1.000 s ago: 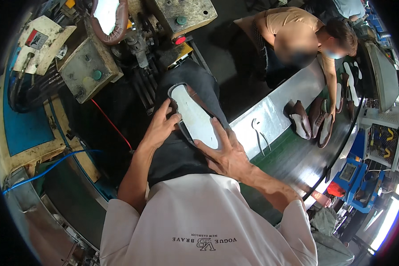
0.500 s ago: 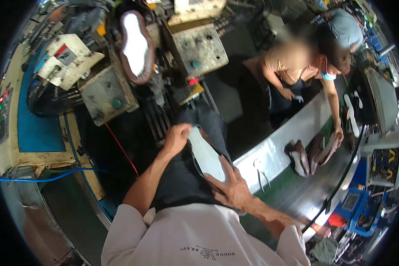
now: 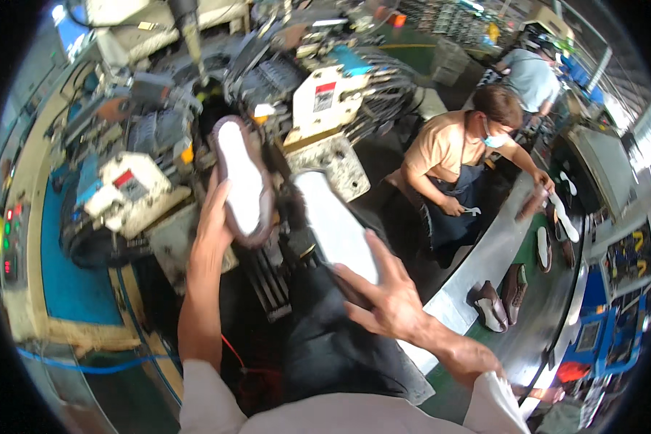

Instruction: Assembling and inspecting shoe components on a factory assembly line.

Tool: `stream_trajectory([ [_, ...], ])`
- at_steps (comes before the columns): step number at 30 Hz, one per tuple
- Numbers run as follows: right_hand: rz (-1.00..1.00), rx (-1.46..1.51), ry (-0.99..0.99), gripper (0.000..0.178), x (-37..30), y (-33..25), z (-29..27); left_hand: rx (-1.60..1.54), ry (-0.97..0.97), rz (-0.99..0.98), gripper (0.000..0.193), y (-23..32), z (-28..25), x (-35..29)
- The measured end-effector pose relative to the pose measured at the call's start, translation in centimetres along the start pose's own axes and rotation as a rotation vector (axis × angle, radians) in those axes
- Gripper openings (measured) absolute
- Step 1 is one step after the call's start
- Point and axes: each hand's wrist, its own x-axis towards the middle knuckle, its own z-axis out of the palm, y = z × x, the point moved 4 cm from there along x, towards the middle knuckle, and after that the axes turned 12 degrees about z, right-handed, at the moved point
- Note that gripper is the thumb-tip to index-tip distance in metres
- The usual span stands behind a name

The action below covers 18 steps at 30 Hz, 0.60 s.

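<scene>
My left hand (image 3: 215,210) is closed on the side of a brown shoe (image 3: 244,181), which lies sole up at the machine in front of me. A white insole-like surface fills its underside. Whether the machine still clamps this shoe, I cannot tell. My right hand (image 3: 392,293) grips the near end of a second shoe (image 3: 336,224), dark at the edge with a broad white underside facing up. It is held above my lap, close beside the first shoe, its far end pointing toward the machine.
The machine (image 3: 325,108) with cream plates and metal arms spans the front. On the right, a metal-edged bench (image 3: 441,296) carries several brown shoes (image 3: 513,293). Beyond it a masked co-worker (image 3: 448,159) holds a wrench (image 3: 471,211) and a shoe. A blue hose (image 3: 94,367) runs at left.
My left hand has left the far end of the second shoe and taken hold of the shoe at the machine. My right hand has carried the second shoe forward. My view has tilted up.
</scene>
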Motion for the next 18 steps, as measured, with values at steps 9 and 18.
stream_trajectory([
  [9, -0.109, 0.069, 0.063, 0.081, 18.4, -6.8, 8.1, -0.263, 0.285, -0.132, 0.095, 7.6, 0.9, -19.4],
  [18, -0.086, 0.057, 0.158, 0.084, 17.2, -7.9, 13.8, -0.369, 0.698, -0.128, 0.065, 8.0, 1.1, -36.9],
])
